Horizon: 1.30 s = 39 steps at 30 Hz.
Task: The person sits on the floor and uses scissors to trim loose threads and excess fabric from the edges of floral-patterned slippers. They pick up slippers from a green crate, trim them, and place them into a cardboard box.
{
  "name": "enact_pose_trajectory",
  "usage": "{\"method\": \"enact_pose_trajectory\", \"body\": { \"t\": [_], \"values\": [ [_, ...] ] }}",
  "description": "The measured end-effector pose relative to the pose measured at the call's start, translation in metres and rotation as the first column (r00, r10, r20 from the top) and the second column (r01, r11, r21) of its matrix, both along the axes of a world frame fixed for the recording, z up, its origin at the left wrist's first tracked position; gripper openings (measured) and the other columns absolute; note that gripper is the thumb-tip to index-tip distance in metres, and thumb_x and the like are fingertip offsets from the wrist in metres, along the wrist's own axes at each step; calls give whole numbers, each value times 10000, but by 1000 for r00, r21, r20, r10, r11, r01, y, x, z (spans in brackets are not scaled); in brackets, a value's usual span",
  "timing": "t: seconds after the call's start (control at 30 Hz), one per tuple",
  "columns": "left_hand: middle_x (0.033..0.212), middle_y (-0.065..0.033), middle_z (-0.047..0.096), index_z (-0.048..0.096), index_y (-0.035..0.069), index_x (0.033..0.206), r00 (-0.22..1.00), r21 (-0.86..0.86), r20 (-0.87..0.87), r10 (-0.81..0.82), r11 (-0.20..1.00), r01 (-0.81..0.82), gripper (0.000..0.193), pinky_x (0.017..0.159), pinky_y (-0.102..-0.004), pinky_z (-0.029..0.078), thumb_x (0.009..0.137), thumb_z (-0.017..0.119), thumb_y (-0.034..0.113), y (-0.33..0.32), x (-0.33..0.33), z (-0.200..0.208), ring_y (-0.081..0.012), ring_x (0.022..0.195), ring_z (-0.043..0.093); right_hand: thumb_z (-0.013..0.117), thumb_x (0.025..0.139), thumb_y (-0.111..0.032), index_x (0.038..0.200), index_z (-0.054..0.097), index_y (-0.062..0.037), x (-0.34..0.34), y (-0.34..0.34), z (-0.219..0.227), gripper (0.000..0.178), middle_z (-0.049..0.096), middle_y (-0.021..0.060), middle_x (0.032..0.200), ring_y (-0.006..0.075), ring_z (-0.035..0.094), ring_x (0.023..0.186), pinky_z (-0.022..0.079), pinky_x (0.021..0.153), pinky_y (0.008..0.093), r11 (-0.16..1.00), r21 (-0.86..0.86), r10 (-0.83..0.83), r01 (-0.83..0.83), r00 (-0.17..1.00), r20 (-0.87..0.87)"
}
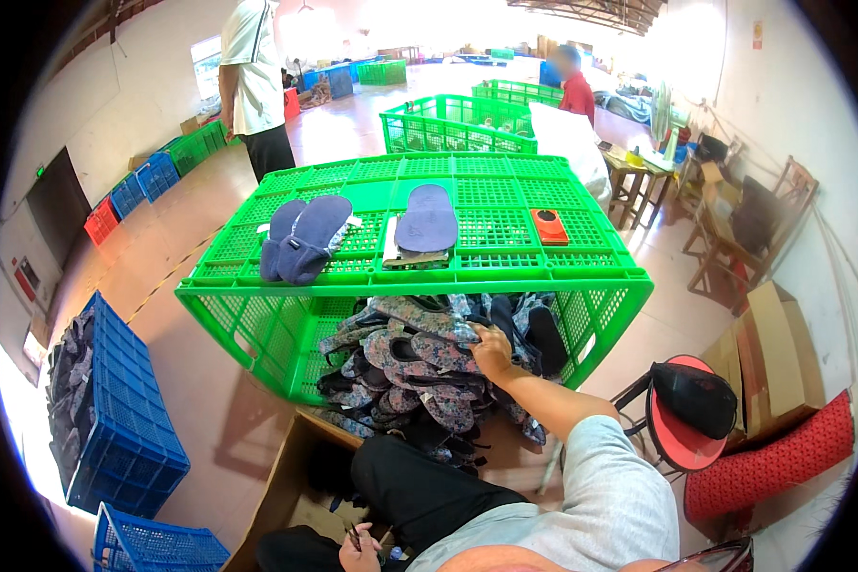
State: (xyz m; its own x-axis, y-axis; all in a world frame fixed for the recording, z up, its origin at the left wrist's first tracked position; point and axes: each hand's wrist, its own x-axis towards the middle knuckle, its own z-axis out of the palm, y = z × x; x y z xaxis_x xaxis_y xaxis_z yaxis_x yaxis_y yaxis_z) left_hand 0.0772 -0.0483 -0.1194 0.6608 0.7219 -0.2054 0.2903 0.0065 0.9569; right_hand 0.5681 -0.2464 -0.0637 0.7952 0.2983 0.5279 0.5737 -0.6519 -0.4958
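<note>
A heap of floral fabric slippers [405, 353] fills the mouth of a green plastic crate [400, 276] turned on its side. My right hand [491, 351] reaches into the heap, its fingers closed on the end of a floral slipper [419, 316] near the top. Low in the view, by my lap, my left hand [360, 551] is closed round a thin dark tool [356, 534], too small to name surely. On the crate lie a pair of dark blue slippers [305, 238], a stack of blue soles [426, 221] and a small orange-red box [549, 227].
An open cardboard box [276, 486] stands against my legs. Blue crates [129, 419] are at left, one holding dark slippers. At right are a red-seated chair [682, 419], a red roll [772, 458] and cartons [777, 353]. Two people stand beyond the crate, near more green crates [458, 124].
</note>
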Motion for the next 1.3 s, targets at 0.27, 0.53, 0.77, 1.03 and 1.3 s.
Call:
{"method": "enact_pose_trajectory", "body": {
  "t": [0.27, 0.53, 0.77, 1.03, 1.3],
  "values": [
    [607, -22, 617, 658, -20, 1016, 997, -14, -14, -76, 997, 76, 311, 501, -231, 429, 988, 605, 286, -23, 11, 27, -82, 518, 549, 734, 798, -76, 1148, 686, -84, -37, 17, 4, 353, 698, 167, 989, 298, 678, 844, 525, 734, 366, 919, 243, 311, -311, 950, 41],
    [1257, -106, 526, 493, 99, 1306, 992, -446, 113, -52, 890, 97, 456, 671, -382, 513, 1027, 441, 456, 11, -7, 43, -195, 1029, 536, 678, 889, -36, 1148, 695, -47, -174, 84, 7, 260, 715, 98, 1115, 180, 662, 1031, 496, 918, 304, 356, 725, 898, -589, 431, -91],
    [1477, -56, 368, 436, 244, 1346, 820, -685, 448, 356, 727, 58, 454, 618, -305, 548, 1029, 322, 548, -5, 10, 125, -278, 1298, 430, 663, 878, -21, 1166, 694, -92, -257, 106, 1, 298, 648, 116, 1261, 262, 594, 1191, 407, 1049, 371, 280, 706, 951, -650, 286, -114],
    [1296, -58, 536, 443, 215, 1425, 809, -848, 323, 491, 530, 17, 443, 796, -371, 566, 1059, 339, 442, -1, 8, 101, -204, 1088, 565, 564, 721, 161, 1167, 705, -103, -279, 94, -22, 537, 611, 141, 1310, 315, 563, 1223, 382, 1072, 378, 283, 613, 959, -738, 220, -177],
    [1454, -123, 412, 382, 182, 1470, 643, -915, 330, 691, 401, 39, 481, 952, -473, 525, 1064, 310, 431, 0, 32, 96, -319, 1256, 475, 481, 738, 91, 1259, 646, -118, -278, 97, -26, 586, 626, 151, 1270, 357, 562, 1176, 407, 1012, 417, 345, 469, 926, -813, 215, -309]
  ]
}}
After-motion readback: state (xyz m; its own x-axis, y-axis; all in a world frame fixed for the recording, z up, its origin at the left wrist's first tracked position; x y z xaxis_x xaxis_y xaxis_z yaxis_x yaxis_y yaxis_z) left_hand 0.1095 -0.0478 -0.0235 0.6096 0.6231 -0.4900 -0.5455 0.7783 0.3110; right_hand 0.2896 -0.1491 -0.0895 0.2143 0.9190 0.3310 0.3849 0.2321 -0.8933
